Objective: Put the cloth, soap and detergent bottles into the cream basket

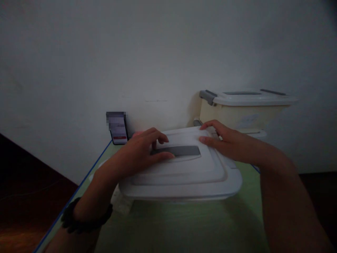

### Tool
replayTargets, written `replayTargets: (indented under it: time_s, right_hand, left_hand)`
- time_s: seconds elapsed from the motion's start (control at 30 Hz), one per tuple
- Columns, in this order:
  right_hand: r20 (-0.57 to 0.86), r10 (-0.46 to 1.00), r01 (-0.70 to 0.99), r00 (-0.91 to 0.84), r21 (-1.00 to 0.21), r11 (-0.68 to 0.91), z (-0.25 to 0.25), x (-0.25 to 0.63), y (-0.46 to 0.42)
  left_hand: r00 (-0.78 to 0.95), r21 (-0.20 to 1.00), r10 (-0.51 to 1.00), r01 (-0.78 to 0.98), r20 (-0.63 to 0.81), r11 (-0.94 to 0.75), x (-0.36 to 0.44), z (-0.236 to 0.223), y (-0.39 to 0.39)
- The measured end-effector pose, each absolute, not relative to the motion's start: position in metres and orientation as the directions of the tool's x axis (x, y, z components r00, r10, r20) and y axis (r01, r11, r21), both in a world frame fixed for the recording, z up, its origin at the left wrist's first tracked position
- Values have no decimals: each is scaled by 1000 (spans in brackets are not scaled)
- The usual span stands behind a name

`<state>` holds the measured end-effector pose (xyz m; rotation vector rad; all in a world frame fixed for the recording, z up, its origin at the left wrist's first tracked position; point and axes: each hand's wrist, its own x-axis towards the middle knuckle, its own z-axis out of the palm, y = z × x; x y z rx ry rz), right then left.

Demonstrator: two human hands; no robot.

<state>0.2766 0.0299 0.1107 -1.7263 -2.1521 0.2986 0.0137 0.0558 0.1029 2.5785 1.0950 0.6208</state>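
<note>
A white storage box lid (pixel 179 178) with a grey handle strip (pixel 188 151) in its middle lies before me, over the green table. My left hand (pixel 146 149) rests on the left part of this lid, thumb and fingers spread around the end of the handle strip. On the lid's far right side is my right hand (pixel 223 138), its thumb and forefinger apart at the edge. Neither hand is closed around anything. What is under the lid is mostly hidden. Something pale and crumpled (pixel 122 203) shows below its left front corner.
Behind on the right stands a cream storage box (pixel 231 116) with a white lid and grey latches. A phone (pixel 118 130) leans upright at the back left, beside a small pink thing (pixel 137 134). The green table (pixel 179 228) has blue edges and meets the pale wall (pixel 163 52).
</note>
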Motion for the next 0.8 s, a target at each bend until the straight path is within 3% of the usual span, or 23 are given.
replayTargets:
  time_s: [0.1,0.2,0.3,0.4,0.8]
  right_hand:
    - [176,978,907,-113,-383,174,108,279,34]
    - [171,981,906,-92,-395,154,108,277,36]
    - [162,979,891,-123,-416,181,110,276,36]
    - [132,984,893,-120,-418,165,111,276,37]
    - [106,987,909,-118,-389,150,109,283,43]
  left_hand:
    - [600,412,755,637,266,-651,4,104,60]
    - [560,343,787,708,260,-618,-9,101,67]
    - [477,302,862,808,168,-506,-17,97,73]
    - [438,325,897,841,61,-433,-20,95,76]
    - [442,375,897,828,24,-418,-19,85,86]
